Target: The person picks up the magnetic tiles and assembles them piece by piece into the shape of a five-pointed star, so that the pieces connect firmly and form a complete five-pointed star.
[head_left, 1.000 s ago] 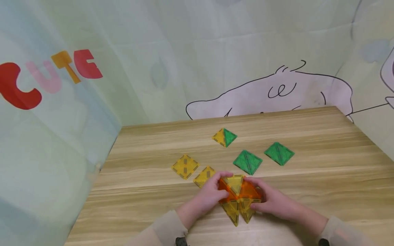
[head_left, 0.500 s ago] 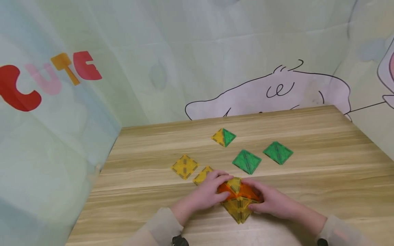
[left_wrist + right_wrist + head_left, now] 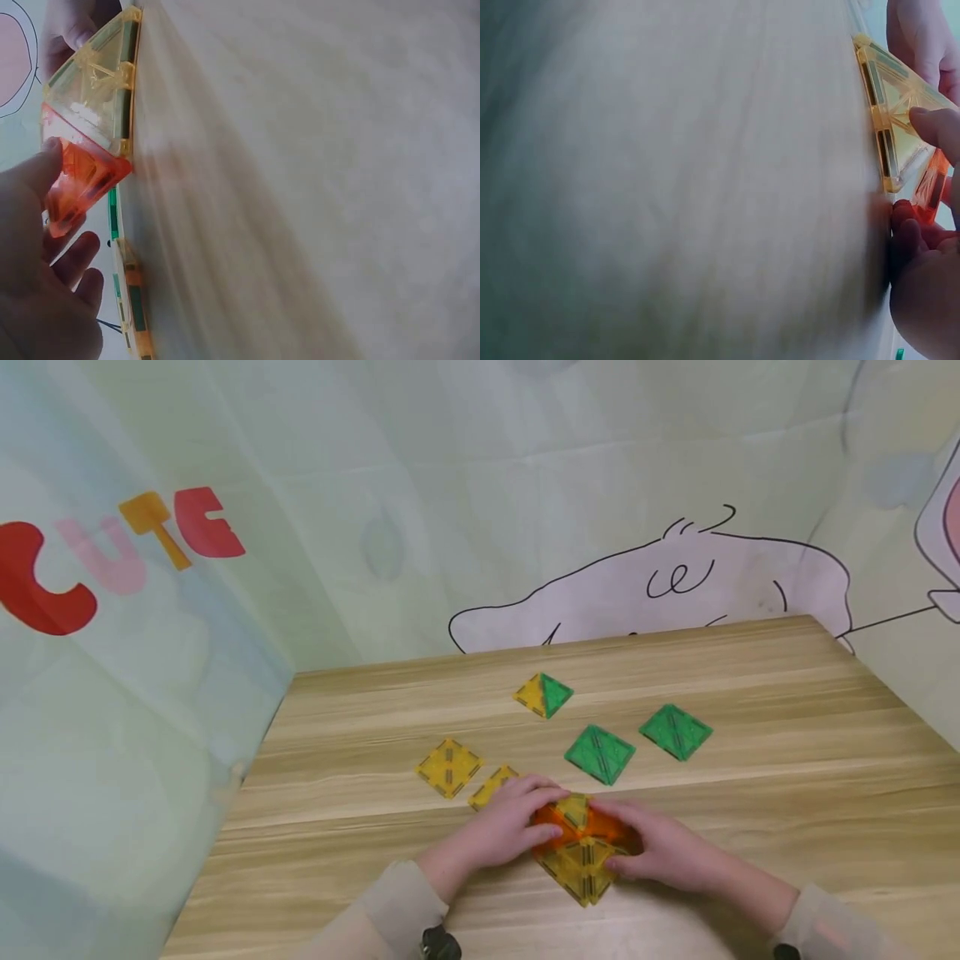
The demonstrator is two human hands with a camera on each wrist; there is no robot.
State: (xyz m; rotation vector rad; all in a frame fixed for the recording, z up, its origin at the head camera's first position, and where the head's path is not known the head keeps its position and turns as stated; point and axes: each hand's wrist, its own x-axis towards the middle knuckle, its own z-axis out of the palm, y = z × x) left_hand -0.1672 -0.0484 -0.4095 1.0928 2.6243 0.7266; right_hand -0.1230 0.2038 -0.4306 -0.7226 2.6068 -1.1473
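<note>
Both hands hold a small raised structure of translucent triangular magnetic tiles at the front of the table in the head view. Its sides are orange tiles (image 3: pixel 603 828), with a yellow tile (image 3: pixel 573 811) at the back. Two yellow tiles (image 3: pixel 566 867) meet edge to edge at the front and slope up to a point. My left hand (image 3: pixel 506 831) grips the left side, its thumb on an orange tile (image 3: pixel 79 176) in the left wrist view. My right hand (image 3: pixel 667 852) grips the right side; its thumb presses a front yellow tile (image 3: pixel 892 105), and its fingers curl behind the orange one.
On the wooden table (image 3: pixel 337 860) lie a yellow tile pair (image 3: pixel 449 768), another yellow pair (image 3: pixel 491 787) partly hidden by the left hand, two green pairs (image 3: pixel 600 754) (image 3: pixel 676 732) and a yellow-green pair (image 3: pixel 543 695). A printed curtain (image 3: pixel 375 485) hangs behind.
The two front yellow tiles have come together, closing the gap between them. The left hand has moved forward over the structure's left side; the right hand keeps its grip. Loose tiles have stayed put.
</note>
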